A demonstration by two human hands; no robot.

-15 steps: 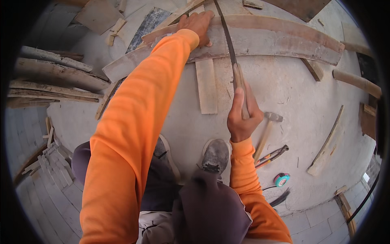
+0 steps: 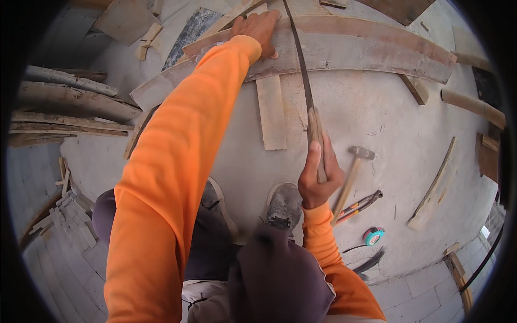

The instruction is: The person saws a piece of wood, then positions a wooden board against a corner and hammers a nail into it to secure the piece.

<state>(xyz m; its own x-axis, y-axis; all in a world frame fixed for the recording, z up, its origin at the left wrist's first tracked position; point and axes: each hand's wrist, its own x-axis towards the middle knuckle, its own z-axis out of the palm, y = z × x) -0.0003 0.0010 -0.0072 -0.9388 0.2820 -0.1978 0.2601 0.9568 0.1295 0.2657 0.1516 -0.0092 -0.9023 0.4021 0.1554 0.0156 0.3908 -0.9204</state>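
Note:
My right hand point(image 2: 322, 172) is closed around the wooden handle point(image 2: 316, 129) of a handsaw. Its long dark blade point(image 2: 301, 54) runs away from me, across a long pale wooden plank point(image 2: 366, 54). The blade's far end leaves the picture at the top. Just left of the blade, my left hand point(image 2: 257, 32) grips the plank from above, its thumb toward me and its fingertips partly hidden at the far side. A shorter wood piece point(image 2: 272, 116) lies beneath the plank and sticks out toward me.
To the right of my right hand lie a hammer point(image 2: 350, 180), pliers-like cutters point(image 2: 360, 207) and a teal tape measure point(image 2: 373, 236). Rough boards point(image 2: 75, 99) are stacked at the left. A thin wood strip point(image 2: 433, 185) rests on the concrete floor at the right. My shoes point(image 2: 284, 204) are below the plank.
My right hand has drawn the saw back toward me, so its handle sits lower and farther from the plank. My left hand stays on the plank; the view has shifted slightly.

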